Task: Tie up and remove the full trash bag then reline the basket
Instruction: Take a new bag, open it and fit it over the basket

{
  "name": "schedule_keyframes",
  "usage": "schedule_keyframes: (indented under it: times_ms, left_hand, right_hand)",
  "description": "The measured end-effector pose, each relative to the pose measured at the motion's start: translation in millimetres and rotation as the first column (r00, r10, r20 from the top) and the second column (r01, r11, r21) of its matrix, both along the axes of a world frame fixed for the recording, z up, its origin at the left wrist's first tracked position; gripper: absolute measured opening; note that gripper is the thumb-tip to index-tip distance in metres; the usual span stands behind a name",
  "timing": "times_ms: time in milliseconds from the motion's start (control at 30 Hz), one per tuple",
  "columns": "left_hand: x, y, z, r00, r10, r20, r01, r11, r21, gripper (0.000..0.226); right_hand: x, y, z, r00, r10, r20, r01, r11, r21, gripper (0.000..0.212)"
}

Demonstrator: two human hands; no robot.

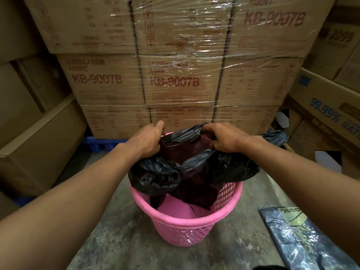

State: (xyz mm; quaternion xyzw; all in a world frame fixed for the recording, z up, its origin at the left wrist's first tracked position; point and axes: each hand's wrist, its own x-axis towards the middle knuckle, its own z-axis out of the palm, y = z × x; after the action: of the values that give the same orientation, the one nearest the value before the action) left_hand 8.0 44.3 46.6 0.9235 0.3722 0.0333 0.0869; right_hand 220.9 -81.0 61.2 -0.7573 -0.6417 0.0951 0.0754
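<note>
A pink plastic basket (181, 228) with a perforated wall stands on the concrete floor. A black trash bag (155, 178) hangs loosely into and over its rim, with pink interior showing below it. My left hand (150, 139) grips the bag's edge at the far left of the rim. My right hand (224, 138) grips the bag's edge at the far right, the film stretched between the two hands. More black plastic (276, 136) trails off behind my right forearm.
Shrink-wrapped cardboard boxes (175, 82) on a blue pallet (97, 145) stand right behind the basket. More boxes line the left and right sides. A flat pack of dark bags (303, 236) lies on the floor at the lower right.
</note>
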Motion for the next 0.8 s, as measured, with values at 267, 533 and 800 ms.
schedule_keyframes:
  times_ms: [267, 533, 800]
  left_hand:
    - [8, 11, 13, 0.965, 0.261, -0.010, -0.256, 0.950, 0.180, 0.026]
    - [34, 6, 20, 0.856, 0.498, 0.142, -0.503, 0.864, 0.005, 0.026]
    - [43, 7, -7, 0.900, 0.420, 0.117, -0.425, 0.905, 0.024, 0.034]
  right_hand:
    - [-1, 10, 8, 0.988, -0.051, 0.148, 0.047, 0.998, 0.031, 0.018]
    - [-18, 19, -6, 0.696, -0.016, 0.718, -0.034, 0.998, 0.055, 0.029]
    - [-15, 35, -32, 0.945, -0.047, 0.323, 0.118, 0.972, -0.204, 0.064]
